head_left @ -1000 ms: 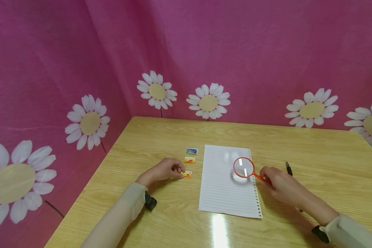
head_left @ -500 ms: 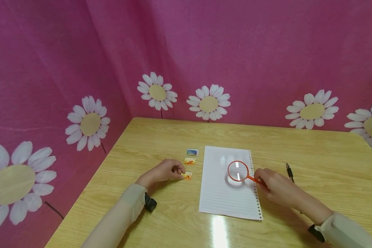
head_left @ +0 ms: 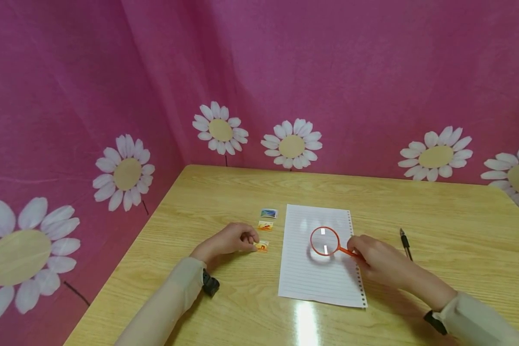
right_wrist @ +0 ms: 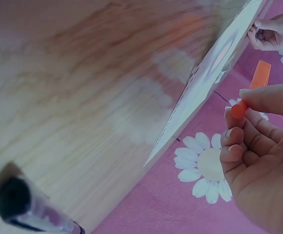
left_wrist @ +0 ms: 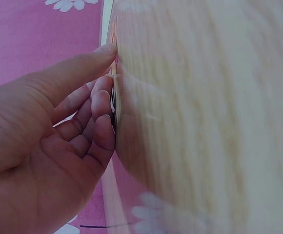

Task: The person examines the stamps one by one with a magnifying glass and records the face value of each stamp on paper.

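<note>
The left hand's [head_left: 229,239] own fingertips covered the left edge of the near yellow card [head_left: 263,246], which lay on the table [head_left: 458,216] left of the lined paper [head_left: 298,274]. Its fingers were curled and the thumb tip touched the card; whether they pinched its edge or only pressed it down, I cannot tell. The prints on that card, on the middle yellow card [head_left: 265,226] and on the far blue card [head_left: 269,213] were too small to make out.

The right hand [head_left: 380,259] gripped the magnifying glass [head_left: 339,249], holding its round lens over the right half of the paper, and hid most of the handle from the head view. Bright reflections broke up the lens. To the right, the near end of the pen [head_left: 405,242] was lost behind the right forearm, and both sleeves [head_left: 168,298] ran out of the frame at the near side.

The left wrist view showed the card nearly edge-on, a thin orange strip under the thumb. The right wrist view showed what the head view did not: the handle's rounded orange end, pinched between thumb and fingers. There the paper shrank to a sliver, and the lens was hard to distinguish.
</note>
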{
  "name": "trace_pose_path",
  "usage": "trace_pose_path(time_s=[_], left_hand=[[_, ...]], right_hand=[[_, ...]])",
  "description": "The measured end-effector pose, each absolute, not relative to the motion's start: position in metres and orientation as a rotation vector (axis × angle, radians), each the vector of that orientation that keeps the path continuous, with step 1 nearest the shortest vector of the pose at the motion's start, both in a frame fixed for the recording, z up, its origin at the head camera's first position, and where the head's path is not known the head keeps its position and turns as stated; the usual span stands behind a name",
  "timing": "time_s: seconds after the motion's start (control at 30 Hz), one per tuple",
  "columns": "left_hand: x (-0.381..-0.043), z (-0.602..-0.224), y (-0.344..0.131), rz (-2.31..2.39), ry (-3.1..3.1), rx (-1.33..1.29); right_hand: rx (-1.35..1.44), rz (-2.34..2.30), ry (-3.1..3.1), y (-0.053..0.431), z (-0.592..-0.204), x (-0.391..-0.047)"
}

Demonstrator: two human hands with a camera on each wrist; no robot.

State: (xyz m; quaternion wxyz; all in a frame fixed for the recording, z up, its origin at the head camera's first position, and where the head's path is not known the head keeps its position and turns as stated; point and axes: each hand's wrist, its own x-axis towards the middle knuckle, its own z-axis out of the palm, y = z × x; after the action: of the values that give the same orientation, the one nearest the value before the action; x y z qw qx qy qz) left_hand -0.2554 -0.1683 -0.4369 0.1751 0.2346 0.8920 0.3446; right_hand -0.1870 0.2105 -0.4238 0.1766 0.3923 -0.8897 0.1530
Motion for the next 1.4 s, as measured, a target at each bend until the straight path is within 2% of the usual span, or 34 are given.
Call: trace_pose_path(time_s=[1.4], left_hand=[[-0.255, -0.436, -0.172, 1.009, 2.515, 0.744]], right_hand=[[1.284, 0.405, -2.511, 0.167, -0.418, -0.199]])
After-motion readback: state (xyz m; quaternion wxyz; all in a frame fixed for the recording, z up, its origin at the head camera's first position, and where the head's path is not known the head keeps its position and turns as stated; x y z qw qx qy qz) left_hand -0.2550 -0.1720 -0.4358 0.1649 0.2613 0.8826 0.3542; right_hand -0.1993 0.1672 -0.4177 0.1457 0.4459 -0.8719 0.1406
